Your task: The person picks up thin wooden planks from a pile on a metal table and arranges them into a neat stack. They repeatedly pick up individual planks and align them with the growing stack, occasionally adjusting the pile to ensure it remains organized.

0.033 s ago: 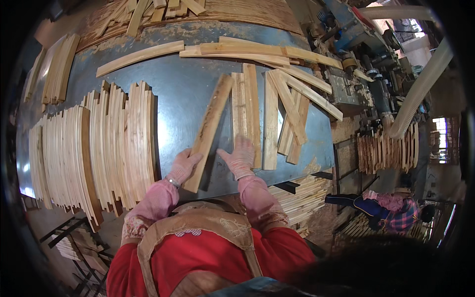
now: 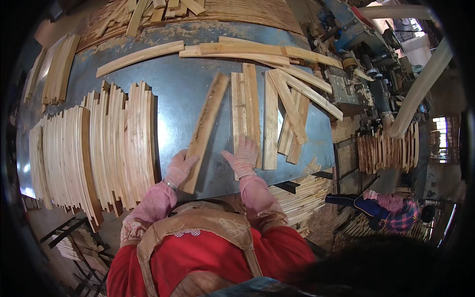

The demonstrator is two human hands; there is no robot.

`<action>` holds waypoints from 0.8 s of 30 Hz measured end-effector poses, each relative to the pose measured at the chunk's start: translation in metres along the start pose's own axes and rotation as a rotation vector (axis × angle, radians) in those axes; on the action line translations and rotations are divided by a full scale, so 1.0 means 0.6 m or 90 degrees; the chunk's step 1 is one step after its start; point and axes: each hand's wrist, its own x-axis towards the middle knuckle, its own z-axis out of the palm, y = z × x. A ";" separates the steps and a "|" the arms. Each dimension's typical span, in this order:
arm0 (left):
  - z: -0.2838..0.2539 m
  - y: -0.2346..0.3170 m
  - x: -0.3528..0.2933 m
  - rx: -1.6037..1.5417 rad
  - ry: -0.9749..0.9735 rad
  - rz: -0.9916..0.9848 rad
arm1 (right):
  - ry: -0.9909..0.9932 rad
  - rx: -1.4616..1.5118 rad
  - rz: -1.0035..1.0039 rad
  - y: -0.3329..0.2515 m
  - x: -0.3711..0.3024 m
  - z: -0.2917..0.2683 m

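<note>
My left hand (image 2: 179, 169), in a pale glove, grips a wooden board (image 2: 208, 126) near its near end, thumb over the face. The board slants away to the right, with dark marks along it. My right hand (image 2: 242, 157), gloved too, lies with its fingers stretched out on the near ends of a few boards (image 2: 239, 109) side by side. Just right of it is another upright-lying board (image 2: 270, 121), with several crossed boards (image 2: 289, 106) beyond. Left of my left hand stand tight rows of planed strips (image 2: 141, 133) on the blue-grey table (image 2: 180, 94).
Longer strips (image 2: 237, 48) lie across the table's far side. Scrap pieces (image 2: 163, 10) cover a plywood sheet at the back. Machinery (image 2: 356, 84) with a hose (image 2: 420, 89) stands at the right. A co-worker (image 2: 391, 210) is at the lower right, near stacked wood.
My left hand has shifted slightly to the left with the board in it. My right hand has moved only a little and still rests on the boards.
</note>
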 end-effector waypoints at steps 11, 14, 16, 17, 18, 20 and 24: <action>-0.060 -0.218 -0.029 0.598 0.456 0.251 | 0.021 0.482 0.063 0.129 0.054 0.021; -0.061 -0.145 -0.050 0.610 0.333 0.180 | -0.115 0.925 0.034 0.097 0.027 0.044; -0.060 -0.188 -0.034 0.599 0.406 0.249 | -0.129 0.988 0.083 0.068 0.010 0.058; -0.059 -0.206 -0.028 0.596 0.425 0.261 | -0.141 1.023 0.094 0.054 0.004 0.064; -0.061 -0.225 -0.026 0.595 0.444 0.269 | -0.157 1.060 0.108 0.037 -0.001 0.074; -0.064 -0.224 -0.030 0.633 0.419 0.266 | -0.153 0.999 0.072 0.007 -0.012 0.100; -0.074 -0.217 -0.043 0.602 0.381 0.268 | -0.218 0.821 0.017 -0.123 -0.049 0.124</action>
